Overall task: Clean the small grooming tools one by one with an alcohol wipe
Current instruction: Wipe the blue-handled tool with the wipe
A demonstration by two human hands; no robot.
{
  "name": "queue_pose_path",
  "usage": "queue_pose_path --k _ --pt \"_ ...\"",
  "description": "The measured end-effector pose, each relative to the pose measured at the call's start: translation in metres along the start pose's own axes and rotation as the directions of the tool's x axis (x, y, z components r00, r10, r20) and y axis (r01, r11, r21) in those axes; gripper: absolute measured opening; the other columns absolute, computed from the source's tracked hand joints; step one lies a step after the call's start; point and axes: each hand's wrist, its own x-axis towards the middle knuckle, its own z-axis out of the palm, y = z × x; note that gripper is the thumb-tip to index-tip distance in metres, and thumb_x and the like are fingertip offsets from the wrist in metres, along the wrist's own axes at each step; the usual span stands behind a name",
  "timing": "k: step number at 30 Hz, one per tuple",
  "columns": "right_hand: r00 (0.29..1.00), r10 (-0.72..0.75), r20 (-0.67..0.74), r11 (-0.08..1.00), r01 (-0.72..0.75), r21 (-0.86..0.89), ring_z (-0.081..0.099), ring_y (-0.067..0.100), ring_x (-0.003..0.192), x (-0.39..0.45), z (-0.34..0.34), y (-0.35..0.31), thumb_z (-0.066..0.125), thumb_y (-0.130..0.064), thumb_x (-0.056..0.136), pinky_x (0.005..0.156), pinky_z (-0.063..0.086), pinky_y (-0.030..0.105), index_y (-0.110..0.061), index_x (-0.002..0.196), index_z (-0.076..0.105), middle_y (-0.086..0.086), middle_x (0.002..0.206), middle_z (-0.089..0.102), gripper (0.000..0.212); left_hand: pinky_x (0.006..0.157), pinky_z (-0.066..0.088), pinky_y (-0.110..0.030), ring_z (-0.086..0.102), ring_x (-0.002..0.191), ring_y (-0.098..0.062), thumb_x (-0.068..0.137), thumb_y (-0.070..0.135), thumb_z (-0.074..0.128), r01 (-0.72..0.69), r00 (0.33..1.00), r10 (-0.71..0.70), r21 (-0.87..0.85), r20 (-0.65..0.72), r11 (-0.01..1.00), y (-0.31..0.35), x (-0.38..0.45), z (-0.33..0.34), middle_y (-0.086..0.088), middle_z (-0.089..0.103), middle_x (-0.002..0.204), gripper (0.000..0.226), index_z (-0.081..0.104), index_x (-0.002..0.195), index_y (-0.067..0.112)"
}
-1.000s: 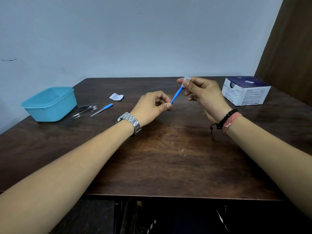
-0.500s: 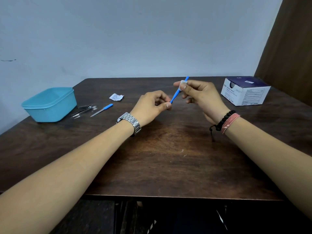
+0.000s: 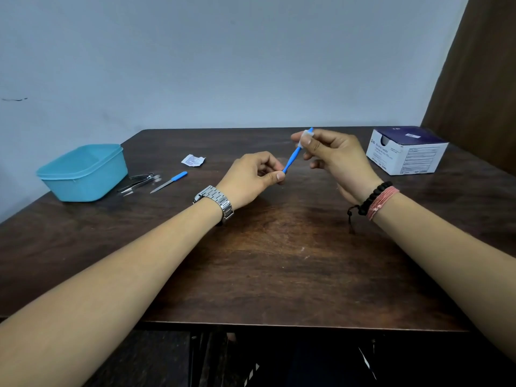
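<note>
Now blue tool (image 3: pixel 291 159) pinched between left hand (image 3: pixel 251 177) and wipe-wrapped (image 3: pixel 306 134) right hand (image 3: pixel 335 157).

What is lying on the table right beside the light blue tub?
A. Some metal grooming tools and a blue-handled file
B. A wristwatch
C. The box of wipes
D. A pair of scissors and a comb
A: the metal grooming tools and the blue-handled file lie just right of the light blue tub.

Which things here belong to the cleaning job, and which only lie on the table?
Job: blue tool in left hand; wipe in right hand; nail file; clippers and tweezers.
Just lying: blue tub, torn wrapper, box.
</note>
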Motion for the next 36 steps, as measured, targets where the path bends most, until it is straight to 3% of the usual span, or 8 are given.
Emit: queue_pose_path --k 13,18,25,30,36 --pt "0.999 0.014 -0.045 0.996 -0.01 0.086 0.054 0.004 0.068 0.002 -0.001 0.0 0.06 -0.02 0.096 0.061 0.044 0.018 -0.015 0.104 0.073 -0.004 0.095 0.07 0.016 0.075 0.047 -0.019 0.064 0.074 0.004 0.087 0.02 0.07 -0.013 1.0 0.013 0.053 0.002 0.998 -0.002 0.001 -0.001 0.015 0.069 0.075 0.016 0.06 0.078 0.03" --pt "0.999 0.04 -0.035 0.994 -0.036 0.103 0.053 0.005 0.07 0.004 -0.005 0.002 0.059 -0.024 0.097 0.062 0.044 0.019 -0.02 0.102 0.074 -0.005 0.09 0.068 0.016 0.072 0.045 -0.013 0.062 0.071 0.007 0.086 0.02 0.07 -0.019 1.0 0.019 0.079 -0.006 0.997 -0.001 0.0 0.0 0.015 0.07 0.076 0.013 0.062 0.079 0.028" --pt "0.997 0.074 0.0 0.99 -0.073 0.123 0.054 0.005 0.07 0.001 -0.002 0.0 0.058 -0.024 0.097 0.063 0.044 0.019 -0.015 0.109 0.072 -0.001 0.095 0.068 0.02 0.069 0.042 -0.003 0.061 0.069 0.011 0.085 0.019 0.071 -0.008 0.999 0.01 0.052 -0.036 0.999 0.0 -0.001 -0.001 0.017 0.068 0.074 0.006 0.066 0.085 0.021" --pt "0.996 0.082 0.046 0.993 -0.085 0.077 0.054 0.005 0.071 -0.002 0.001 0.003 0.06 -0.023 0.096 0.063 0.045 0.019 -0.017 0.105 0.074 -0.001 0.103 0.072 0.018 0.069 0.043 -0.015 0.061 0.065 0.008 0.088 0.019 0.068 -0.008 0.999 0.006 -0.042 -0.037 0.999 0.002 -0.001 0.001 0.01 0.071 0.075 0.005 0.064 0.09 0.019" --pt "0.986 0.073 0.152 0.997 -0.067 -0.043 0.054 0.007 0.071 -0.006 0.01 0.005 0.06 -0.019 0.096 0.061 0.046 0.018 -0.02 0.101 0.074 -0.011 0.082 0.071 0.015 0.072 0.049 -0.028 0.067 0.071 -0.008 0.086 0.023 0.07 -0.008 0.998 -0.002 -0.171 -0.062 0.985 0.0 -0.001 0.002 0.001 0.075 0.08 0.02 0.052 0.093 0.029"
